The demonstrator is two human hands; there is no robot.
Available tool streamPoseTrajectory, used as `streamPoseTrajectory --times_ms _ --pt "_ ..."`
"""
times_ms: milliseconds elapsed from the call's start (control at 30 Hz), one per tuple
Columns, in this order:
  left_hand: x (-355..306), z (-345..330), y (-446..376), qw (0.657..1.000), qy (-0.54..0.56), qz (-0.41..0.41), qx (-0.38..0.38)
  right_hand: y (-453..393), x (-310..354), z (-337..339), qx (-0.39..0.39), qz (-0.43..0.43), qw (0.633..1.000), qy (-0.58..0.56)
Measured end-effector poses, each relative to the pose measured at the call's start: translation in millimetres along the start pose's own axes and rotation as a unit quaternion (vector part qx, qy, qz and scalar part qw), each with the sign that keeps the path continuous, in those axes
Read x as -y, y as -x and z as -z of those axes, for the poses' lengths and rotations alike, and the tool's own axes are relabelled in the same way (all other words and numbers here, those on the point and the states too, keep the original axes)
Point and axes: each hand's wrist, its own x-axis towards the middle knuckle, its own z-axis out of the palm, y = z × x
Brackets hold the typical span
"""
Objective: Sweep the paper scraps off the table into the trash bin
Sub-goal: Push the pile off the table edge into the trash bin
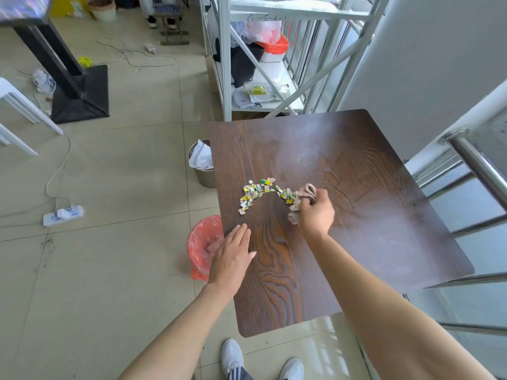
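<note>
Several yellow, green and white paper scraps (260,192) lie in a curved band on the dark wooden table (356,187), near its left side. My right hand (315,212) is shut on a beige cloth (306,196) that touches the right end of the band. My left hand (231,256) rests flat and open on the table's left edge, below the scraps. A trash bin lined with a red bag (201,245) stands on the floor right beside that edge, partly hidden by my left hand.
A metal bin (203,163) with a white bag stands further along the table's left edge. A white shelf rack (260,64) rises behind the table, a steel railing (477,165) at the right. A power strip (63,215) and cables lie on the tiled floor.
</note>
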Motion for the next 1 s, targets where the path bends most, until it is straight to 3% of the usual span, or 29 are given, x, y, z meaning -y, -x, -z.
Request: streamPoseTrajectory --times_ms 133,233,367,667,767,867,1000 --pt "2.6 -2.9 -9.8 1.0 -0.005 -0.004 -0.01 -15.0 -27.9 9.9 -0.007 -0.107 0.993 0.052" --pt "2.1 -4.5 -14.5 1.0 -0.021 -0.008 -0.019 -18.0 -16.8 -5.2 -0.012 -0.112 0.992 0.052" --pt "2.8 -6.7 -17.0 0.998 -0.059 -0.019 -0.009 -16.2 2.3 -24.1 0.011 -0.07 0.996 0.058" --pt "-2.5 -5.1 -22.1 0.997 -0.074 -0.011 0.019 -6.0 42.6 -75.0 0.158 0.08 0.984 0.029" --pt "-2.8 -3.2 -20.9 0.998 -0.061 -0.022 0.025 -18.0 33.3 -62.9 0.118 0.104 0.987 0.019" --pt "-3.0 -2.4 -19.4 0.997 -0.072 -0.021 0.014 -40.8 28.4 -42.1 0.054 0.061 0.996 0.039" --pt "-4.2 -7.0 -21.1 0.997 -0.077 -0.007 0.003 -65.3 30.5 -43.1 0.073 0.025 0.993 0.086"
